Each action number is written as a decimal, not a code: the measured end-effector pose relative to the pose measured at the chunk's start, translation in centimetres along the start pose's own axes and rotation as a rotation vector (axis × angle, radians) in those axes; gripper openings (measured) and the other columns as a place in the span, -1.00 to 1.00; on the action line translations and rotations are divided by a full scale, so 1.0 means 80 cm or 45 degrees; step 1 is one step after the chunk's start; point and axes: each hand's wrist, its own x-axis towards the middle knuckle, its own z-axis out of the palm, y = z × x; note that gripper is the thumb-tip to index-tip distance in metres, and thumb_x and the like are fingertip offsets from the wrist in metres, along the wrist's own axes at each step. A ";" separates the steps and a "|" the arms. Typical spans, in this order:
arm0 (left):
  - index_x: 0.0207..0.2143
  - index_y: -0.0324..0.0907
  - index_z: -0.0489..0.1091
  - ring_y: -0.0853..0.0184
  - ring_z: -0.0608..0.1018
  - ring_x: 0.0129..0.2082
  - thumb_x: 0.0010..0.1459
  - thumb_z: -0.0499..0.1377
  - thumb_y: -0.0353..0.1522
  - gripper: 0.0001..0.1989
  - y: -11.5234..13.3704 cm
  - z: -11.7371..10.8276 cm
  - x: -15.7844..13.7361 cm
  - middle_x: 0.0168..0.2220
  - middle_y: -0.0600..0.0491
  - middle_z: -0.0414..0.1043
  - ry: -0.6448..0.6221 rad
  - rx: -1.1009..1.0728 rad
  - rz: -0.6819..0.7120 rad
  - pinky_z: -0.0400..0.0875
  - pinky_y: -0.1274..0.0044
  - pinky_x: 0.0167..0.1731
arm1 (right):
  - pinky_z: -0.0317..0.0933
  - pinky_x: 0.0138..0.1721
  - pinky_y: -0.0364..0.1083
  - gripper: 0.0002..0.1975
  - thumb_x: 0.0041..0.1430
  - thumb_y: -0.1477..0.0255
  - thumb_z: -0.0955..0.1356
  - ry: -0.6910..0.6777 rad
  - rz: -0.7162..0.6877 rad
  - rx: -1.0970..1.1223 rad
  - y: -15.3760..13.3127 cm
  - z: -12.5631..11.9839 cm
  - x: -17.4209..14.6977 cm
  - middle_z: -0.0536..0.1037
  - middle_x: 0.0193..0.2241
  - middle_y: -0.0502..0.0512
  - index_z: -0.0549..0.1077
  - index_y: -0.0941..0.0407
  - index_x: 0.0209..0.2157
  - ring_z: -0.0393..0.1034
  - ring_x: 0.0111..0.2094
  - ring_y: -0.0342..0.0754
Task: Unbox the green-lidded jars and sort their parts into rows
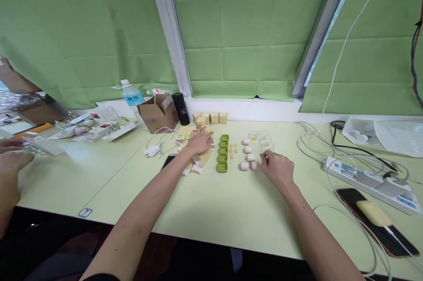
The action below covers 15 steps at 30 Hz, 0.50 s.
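My left hand (pixel 200 141) rests with fingers spread on a pile of flat tan and white cardboard pieces (pixel 198 164). Beside it runs a column of small green square trays (pixel 222 167), with several tiny yellow pieces (pixel 231 151) to their right. My right hand (pixel 279 167) has its fingers pinched together next to clear plastic pieces (pixel 266 145) with yellow spots. Whatever the pinch holds, if anything, is hidden. Several small pale pink jar-like pieces (pixel 244 166) stand just left of this hand.
Small folded tan boxes (pixel 214 118) line the back, near a black bottle (pixel 180 108) and an open carton (pixel 159 113). A power strip (pixel 370 182), cables and a phone (pixel 380 223) occupy the right. Another person's hand (pixel 13 157) works at far left among packaging.
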 end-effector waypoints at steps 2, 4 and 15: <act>0.20 -0.10 0.35 -0.01 0.21 0.36 0.39 -0.10 -0.24 -0.56 0.002 0.007 0.001 0.34 -0.18 0.22 -0.071 0.058 0.055 0.02 0.07 0.28 | -0.19 -0.47 -0.09 -0.77 0.36 0.34 0.29 0.001 0.007 0.006 0.001 -0.001 0.001 0.62 -0.45 0.11 0.55 0.09 -0.32 0.43 -0.49 -0.05; 0.11 -0.12 0.41 0.02 0.28 0.32 0.40 -0.14 -0.25 -0.57 0.003 0.009 0.001 0.30 -0.16 0.29 -0.097 0.088 0.087 0.05 0.08 0.28 | -0.20 -0.46 -0.10 -0.76 0.36 0.34 0.29 -0.012 0.020 0.009 0.001 -0.002 0.001 0.62 -0.45 0.10 0.54 0.09 -0.32 0.43 -0.48 -0.06; 0.06 -0.08 0.44 0.05 0.35 0.27 0.37 -0.09 -0.25 -0.61 -0.006 0.008 -0.017 0.23 -0.10 0.39 -0.060 0.109 0.095 0.01 0.12 0.30 | -0.14 -0.45 -0.11 -0.73 0.38 0.32 0.25 -0.096 0.047 -0.009 -0.004 -0.009 0.001 0.64 -0.40 0.12 0.57 0.07 -0.27 0.47 -0.42 -0.03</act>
